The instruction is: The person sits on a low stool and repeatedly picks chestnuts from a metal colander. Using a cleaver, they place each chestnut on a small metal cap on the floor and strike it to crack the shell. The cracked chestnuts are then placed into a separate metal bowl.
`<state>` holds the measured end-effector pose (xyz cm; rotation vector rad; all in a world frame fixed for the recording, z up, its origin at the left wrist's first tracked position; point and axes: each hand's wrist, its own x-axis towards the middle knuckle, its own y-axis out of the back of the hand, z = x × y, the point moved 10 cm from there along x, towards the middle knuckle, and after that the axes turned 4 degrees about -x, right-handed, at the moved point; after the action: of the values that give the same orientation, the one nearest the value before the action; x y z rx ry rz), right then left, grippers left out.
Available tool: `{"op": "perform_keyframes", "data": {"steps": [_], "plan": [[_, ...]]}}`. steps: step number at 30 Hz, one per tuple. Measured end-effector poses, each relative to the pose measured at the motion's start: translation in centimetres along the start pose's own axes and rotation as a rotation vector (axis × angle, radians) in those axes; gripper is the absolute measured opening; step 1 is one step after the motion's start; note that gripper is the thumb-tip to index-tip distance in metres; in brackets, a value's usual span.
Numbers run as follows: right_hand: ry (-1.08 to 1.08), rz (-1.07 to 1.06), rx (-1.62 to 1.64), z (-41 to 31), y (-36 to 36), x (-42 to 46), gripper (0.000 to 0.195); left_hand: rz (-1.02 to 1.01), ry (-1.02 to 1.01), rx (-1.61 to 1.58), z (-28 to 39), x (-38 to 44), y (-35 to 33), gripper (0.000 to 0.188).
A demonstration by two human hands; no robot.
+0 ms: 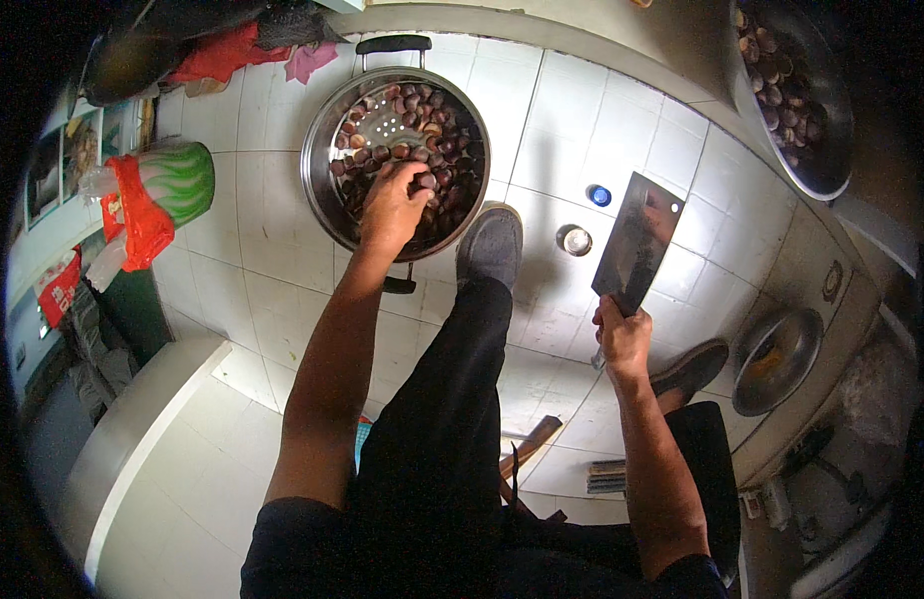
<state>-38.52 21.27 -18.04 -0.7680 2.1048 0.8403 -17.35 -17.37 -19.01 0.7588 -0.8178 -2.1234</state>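
Observation:
A round stainless-steel steamer pot (309, 150) with black handles stands on the tiled floor, its perforated bottom partly covered with brown chestnuts (450, 146). My left hand (394, 206) reaches inside it, with a chestnut (427, 180) between thumb and fingers. Out to the right of the pot, my right hand (625, 333) grips the handle of a cleaver (638, 239), whose broad dark blade points away from me over the tiles. Close to the left of the blade lie a blue cap (599, 196) and a small round whitish object (577, 241).
At the upper right is a large metal bowl (842, 142) of chestnuts. A smaller metal bowl (812, 337) with orange-brown contents sits at the right. Red and green bags (151, 202) lie at the left. My shoe (489, 243) is beside the pot; wooden stool parts (533, 445) show below.

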Motion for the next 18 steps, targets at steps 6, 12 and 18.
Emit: {"op": "perform_keyframes", "data": {"steps": [6, 12, 18], "plan": [[0.004, -0.017, 0.003, 0.2, -0.4, 0.1, 0.029, 0.030, -0.073, -0.039, 1.5, 0.4, -0.4, 0.028], [0.021, 0.009, 0.039, 0.4, 0.1, 0.1, 0.027, 0.052, -0.097, -0.324, 8.7, -0.7, 0.2, 0.021], [-0.008, 0.024, 0.026, 0.5, 0.7, 0.2, 0.027, -0.296, -0.361, -0.476, 19.3, -4.4, -8.1, 0.020]]}}
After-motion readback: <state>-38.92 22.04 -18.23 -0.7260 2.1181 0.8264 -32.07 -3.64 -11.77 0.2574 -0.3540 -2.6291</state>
